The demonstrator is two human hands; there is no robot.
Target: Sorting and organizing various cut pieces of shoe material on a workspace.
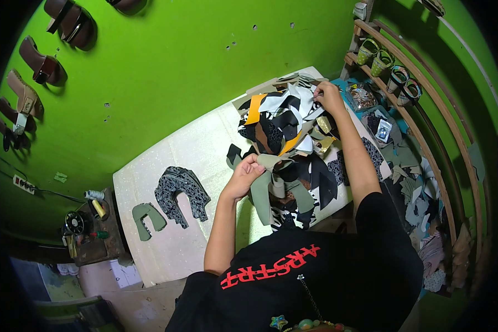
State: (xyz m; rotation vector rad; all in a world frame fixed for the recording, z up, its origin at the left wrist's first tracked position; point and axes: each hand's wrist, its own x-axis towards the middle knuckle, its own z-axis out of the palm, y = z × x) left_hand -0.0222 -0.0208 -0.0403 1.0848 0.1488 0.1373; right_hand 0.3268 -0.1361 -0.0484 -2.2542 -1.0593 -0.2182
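Observation:
A heap of cut material pieces (pixel 285 119) in white, black, orange, olive and zebra patterns lies on the pale table (pixel 166 149). At its near left side, my left hand (pixel 244 178) is closed on an olive green piece (pixel 268 161). My right hand (pixel 327 97) reaches to the heap's far right, its fingers pinched at a white strip (pixel 304 100); the fingertips are partly hidden. Toward me, olive and black strips (pixel 297 193) spill over the near edge. To the left lie a stack of black-and-grey patterned U-shaped pieces (pixel 178 191) and olive U-shaped pieces (pixel 145 218).
Shoes hang on the green wall (pixel 166 72) at the left. A wooden rack (pixel 420 108) with small patterned shoes stands at the right, above piled scraps (pixel 409 182). Left of the table, a small dark stand (pixel 94 243) carries thread spools and a fan-like round device.

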